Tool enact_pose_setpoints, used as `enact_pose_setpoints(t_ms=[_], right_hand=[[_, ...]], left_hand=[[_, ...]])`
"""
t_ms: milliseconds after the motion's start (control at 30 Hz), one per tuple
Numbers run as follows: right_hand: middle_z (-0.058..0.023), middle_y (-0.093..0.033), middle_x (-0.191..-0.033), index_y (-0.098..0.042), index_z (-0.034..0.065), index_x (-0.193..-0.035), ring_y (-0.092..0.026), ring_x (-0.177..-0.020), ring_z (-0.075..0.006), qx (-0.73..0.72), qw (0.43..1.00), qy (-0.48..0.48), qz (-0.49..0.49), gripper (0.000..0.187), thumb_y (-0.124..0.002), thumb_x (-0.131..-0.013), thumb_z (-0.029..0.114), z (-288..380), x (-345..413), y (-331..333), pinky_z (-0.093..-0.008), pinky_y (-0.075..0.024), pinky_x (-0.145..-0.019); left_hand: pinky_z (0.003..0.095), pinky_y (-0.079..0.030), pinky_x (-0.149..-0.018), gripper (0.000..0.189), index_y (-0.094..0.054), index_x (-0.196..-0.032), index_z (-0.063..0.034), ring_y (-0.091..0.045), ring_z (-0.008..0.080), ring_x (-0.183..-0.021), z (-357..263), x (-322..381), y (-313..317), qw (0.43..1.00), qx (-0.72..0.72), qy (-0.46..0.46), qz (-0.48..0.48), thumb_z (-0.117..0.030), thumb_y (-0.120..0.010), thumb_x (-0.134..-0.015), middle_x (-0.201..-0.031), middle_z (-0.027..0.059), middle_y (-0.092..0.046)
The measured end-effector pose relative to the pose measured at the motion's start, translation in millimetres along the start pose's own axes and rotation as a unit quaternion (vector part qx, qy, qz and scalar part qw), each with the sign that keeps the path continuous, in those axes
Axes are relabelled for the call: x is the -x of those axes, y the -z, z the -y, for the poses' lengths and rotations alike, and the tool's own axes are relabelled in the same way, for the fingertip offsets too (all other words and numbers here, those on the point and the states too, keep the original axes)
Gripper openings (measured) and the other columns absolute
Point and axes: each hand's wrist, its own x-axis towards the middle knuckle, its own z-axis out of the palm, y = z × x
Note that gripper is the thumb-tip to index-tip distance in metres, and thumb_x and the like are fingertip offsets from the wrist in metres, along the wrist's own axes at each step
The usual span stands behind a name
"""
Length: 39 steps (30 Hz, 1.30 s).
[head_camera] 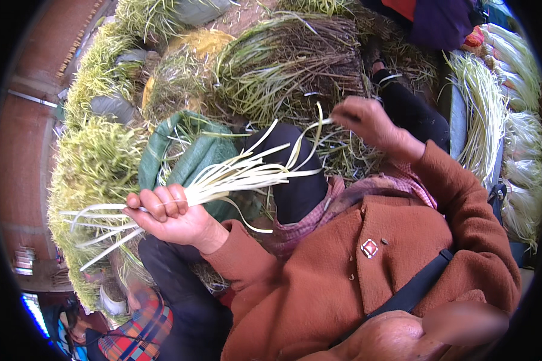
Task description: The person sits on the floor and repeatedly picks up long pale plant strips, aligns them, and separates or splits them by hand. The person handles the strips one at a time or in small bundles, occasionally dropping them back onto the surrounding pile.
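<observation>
My left hand (162,210) is closed, palm up, around a bunch of pale blanched chive leaves (235,178). The longer ends fan out toward the middle, over a dark-trousered knee; several shorter ends stick out on the other side of the fist. My right hand (368,119), slightly blurred, is raised right of the bunch. Its fingertips pinch a pale leaf strand (323,122) that reaches toward the loose ends. One leaf (248,221) curls down beneath the bunch. A green woven sack (207,153) lies behind the left hand, with loose leaves on it.
A large heap of untrimmed chives (293,63) with brown stems lies ahead. Yellow-green chives (95,158) are piled along the left. Pale bunches (478,113) lie at the right. A person in a plaid garment (137,327) is at lower left; another's purple clothing (440,22) shows upper right.
</observation>
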Motion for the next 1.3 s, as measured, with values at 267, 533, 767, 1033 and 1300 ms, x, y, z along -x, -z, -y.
enact_pose_setpoints(t_ms=[267,533,767,1033,1300], right_hand=[[-0.011,-0.061,-0.089,-0.059,0.0044,-0.104,-0.064,-0.078,-0.0297,-0.079,0.988,0.083,0.102,0.024,-0.067,-0.084,0.016,40.9,0.6,-49.5,-0.0374,-0.0528,-0.066],[-0.0134,-0.055,-0.081,-0.05,0.0031,-0.083,-0.06,-0.072,-0.0325,0.093,0.989,0.046,0.105,0.01,-0.059,-0.081,0.008,9.0,2.9,-60.5,-0.0412,-0.0479,-0.059],[-0.016,-0.063,-0.085,-0.063,0.001,-0.093,-0.061,-0.08,-0.0331,0.05,0.998,-0.044,0.001,0.012,-0.061,-0.087,0.011,-11.9,-13.0,-17.2,-0.0391,-0.0486,-0.068],[-0.0134,-0.057,-0.116,-0.044,-0.0052,-0.13,-0.053,-0.111,-0.0203,-0.358,0.911,-0.04,0.199,0.078,-0.076,-0.076,0.041,121.2,-50.7,-18.7,-0.035,-0.0423,-0.097],[0.0002,-0.053,-0.07,-0.059,-0.0009,-0.1,-0.046,-0.06,-0.008,-0.255,0.918,-0.125,0.278,0.02,-0.059,-0.092,0.017,90.9,-21.3,-0.2,-0.0247,-0.0399,-0.054]], left_hand=[[0.021,-0.022,-0.039,0.034,-0.051,-0.1,-0.0079,-0.021,0.0043,-0.042,3.6,-0.7,-9.7,1.0,0.011,0.006,-0.003,-0.034,-0.029,-0.105,-0.055,-0.0058,-0.028],[0.0214,-0.022,-0.039,0.031,-0.052,-0.101,-0.0081,-0.022,0.0046,-0.043,12.4,5.5,-6.9,0.999,0.026,0.019,0.013,-0.031,-0.032,-0.105,-0.057,-0.0059,-0.03],[0.0205,-0.019,-0.039,0.021,-0.055,-0.098,-0.0129,-0.023,0.0047,-0.045,21.4,-4.7,-19.4,0.995,0.084,0.027,-0.037,-0.03,-0.042,-0.101,-0.057,-0.0067,-0.029],[0.0209,-0.017,-0.035,0.032,-0.05,-0.094,-0.0151,-0.017,0.0045,-0.041,80.8,-12.5,-63.1,0.98,0.144,0.134,-0.013,-0.041,-0.034,-0.103,-0.054,-0.0071,-0.023],[0.0201,-0.019,-0.036,0.029,-0.05,-0.094,-0.0139,-0.019,0.004,-0.043,66.7,-16.2,-36.0,0.983,0.136,0.101,-0.075,-0.039,-0.037,-0.103,-0.057,-0.0071,-0.025]])
